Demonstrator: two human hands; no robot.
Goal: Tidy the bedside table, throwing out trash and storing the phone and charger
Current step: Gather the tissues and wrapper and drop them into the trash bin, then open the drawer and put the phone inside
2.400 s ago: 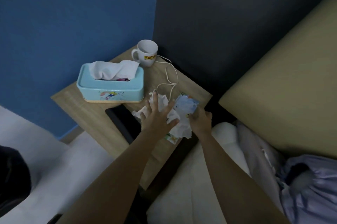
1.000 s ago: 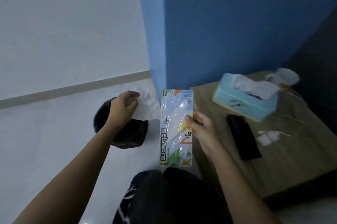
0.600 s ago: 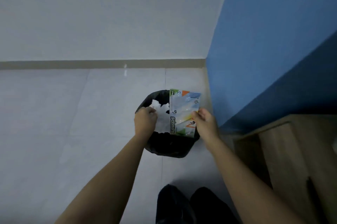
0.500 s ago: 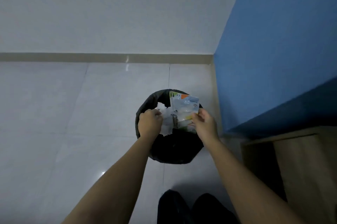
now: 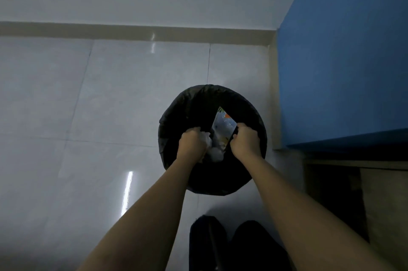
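Note:
A round bin lined with a black bag [image 5: 183, 107] stands on the floor below me. Both my hands are inside its mouth. My left hand [image 5: 191, 145] is closed around crumpled white tissues [image 5: 215, 153], which bulge out beside it. My right hand [image 5: 245, 141] pinches the lower edge of an empty scissors blister pack [image 5: 223, 126], which tilts down into the bin. The phone and charger are out of view.
Glossy white floor tiles [image 5: 110, 105] spread left of the bin. A blue wall [image 5: 342, 61] rises at the right, with the wooden bedside table's side [image 5: 384, 200] below it. My dark-clothed legs [image 5: 231, 246] are at the bottom.
I turned from the bedside table to the bin, carrying tissues and pack. Both hands have dropped lower into the bin's mouth, and the pack has tilted down inside.

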